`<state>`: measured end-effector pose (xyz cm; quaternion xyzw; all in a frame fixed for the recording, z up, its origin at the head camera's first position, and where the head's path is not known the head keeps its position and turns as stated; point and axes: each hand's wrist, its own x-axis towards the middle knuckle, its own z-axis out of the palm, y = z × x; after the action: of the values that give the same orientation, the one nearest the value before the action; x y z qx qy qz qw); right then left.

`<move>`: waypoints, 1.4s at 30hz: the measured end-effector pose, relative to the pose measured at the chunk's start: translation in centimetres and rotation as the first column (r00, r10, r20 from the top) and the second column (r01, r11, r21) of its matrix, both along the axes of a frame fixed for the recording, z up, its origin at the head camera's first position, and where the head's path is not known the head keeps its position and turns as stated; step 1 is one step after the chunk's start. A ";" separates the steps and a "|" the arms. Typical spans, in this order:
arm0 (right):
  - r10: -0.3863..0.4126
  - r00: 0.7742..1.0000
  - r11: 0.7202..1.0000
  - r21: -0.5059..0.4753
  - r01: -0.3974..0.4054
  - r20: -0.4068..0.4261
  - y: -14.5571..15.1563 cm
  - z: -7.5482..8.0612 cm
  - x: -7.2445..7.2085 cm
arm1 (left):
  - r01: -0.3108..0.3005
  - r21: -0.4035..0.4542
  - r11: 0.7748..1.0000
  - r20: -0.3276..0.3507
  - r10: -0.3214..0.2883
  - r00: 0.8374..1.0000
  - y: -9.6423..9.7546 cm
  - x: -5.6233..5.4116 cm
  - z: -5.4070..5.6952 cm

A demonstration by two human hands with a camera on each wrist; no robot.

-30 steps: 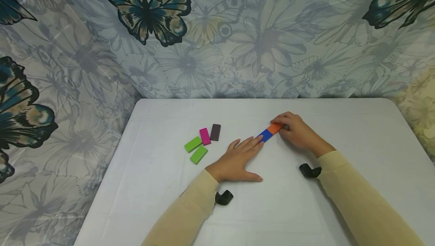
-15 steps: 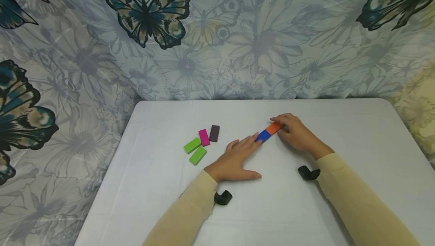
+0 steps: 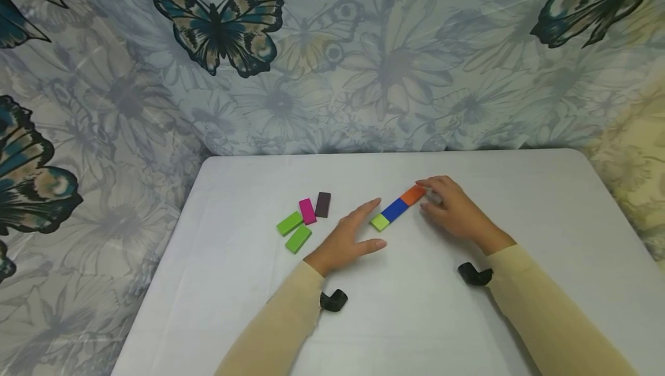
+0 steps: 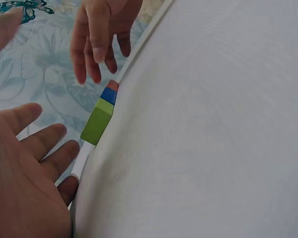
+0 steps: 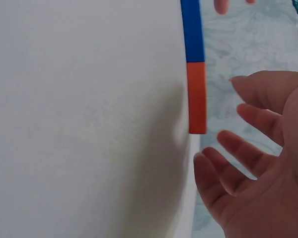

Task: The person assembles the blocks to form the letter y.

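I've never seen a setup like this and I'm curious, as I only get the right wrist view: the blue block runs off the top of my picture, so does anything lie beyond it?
Observer: Yes. In the head view, a yellow-green block lies at the far end of the blue block, in line with it.
Visitor: I see fingertips at my top edge. Is that hand holding anything?
Observer: No. That is the left hand, open and holding nothing.
Visitor: Any other blocks about?
Observer: Yes, a pink block, a dark block and two green blocks lie grouped left of the yellow-green one in the head view.
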<state>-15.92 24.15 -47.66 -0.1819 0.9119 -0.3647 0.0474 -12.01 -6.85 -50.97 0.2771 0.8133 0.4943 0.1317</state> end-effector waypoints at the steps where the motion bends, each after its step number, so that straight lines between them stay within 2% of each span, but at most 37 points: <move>1: -0.003 1.000 1.000 -0.002 0.003 0.002 0.0 0.1 0.2 | -0.005 0.034 0.999 0.014 0.004 1.000 -0.2 0.0 0.0; 6: -0.025 1.000 1.000 -0.013 0.025 -0.008 0.2 0.5 1.0 | -0.003 0.212 0.977 0.037 -0.005 0.999 -1.1 -0.3 0.2; 8: -0.034 0.999 0.999 -0.016 0.034 -0.028 0.3 0.6 1.4 | 0.005 0.287 0.958 0.036 -0.015 0.999 -1.4 -0.4 0.3; 12: -0.051 0.996 0.998 -0.028 0.049 -0.070 0.5 0.7 2.3 | -0.017 0.388 0.921 0.034 0.004 0.999 -2.3 -0.4 0.7; 16: -0.064 0.994 0.997 -0.042 0.061 -0.085 0.6 0.8 3.2 | -0.060 0.447 0.893 0.038 0.048 0.998 -3.6 -0.3 1.3; 23: -0.089 0.990 0.993 -0.092 0.079 -0.107 0.1 1.2 4.3 | -0.167 0.473 0.865 0.041 0.168 0.985 -6.9 -0.1 2.0; 26: -0.082 0.988 0.991 -0.118 0.067 -0.131 -0.5 1.2 4.8 | -0.239 0.491 0.838 0.047 0.248 0.968 -8.6 0.0 2.3; 28: -0.074 0.988 0.990 -0.130 0.056 -0.138 -0.8 1.2 5.1 | -0.291 0.503 0.814 0.056 0.306 0.950 -9.7 0.1 2.6; 31: -0.065 0.989 0.988 -0.149 0.045 -0.136 -1.3 1.0 5.4 | -0.367 0.508 0.779 0.068 0.389 0.919 -11.3 0.1 2.7; 34: -0.057 0.990 0.985 -0.172 0.034 -0.132 -1.9 0.5 5.7 | -0.442 0.509 0.738 0.096 0.462 0.882 -12.7 -0.1 2.3; 37: -0.032 0.989 0.984 -0.181 0.006 -0.141 -2.8 -0.3 5.8 | -0.502 0.532 0.682 0.163 0.499 0.851 -13.8 -0.3 1.4; 40: 0.011 0.991 0.984 -0.177 -0.035 -0.134 -3.7 -1.0 6.0 | -0.537 0.558 0.633 0.235 0.500 0.834 -14.6 -0.5 0.4; 41: 0.028 0.991 0.984 -0.172 -0.050 -0.130 -3.9 -1.3 6.1 | -0.542 0.562 0.625 0.247 0.498 0.831 -14.8 -0.6 0.1; 42: 0.044 0.992 0.985 -0.163 -0.063 -0.121 -4.0 -1.5 6.2 | -0.542 0.554 0.632 0.241 0.501 0.831 -14.9 -0.7 0.0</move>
<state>-9.73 20.11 -49.17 -0.2307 0.8743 -0.4268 -0.0116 -12.73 -21.77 -50.98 0.0411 0.6534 0.7510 -0.0856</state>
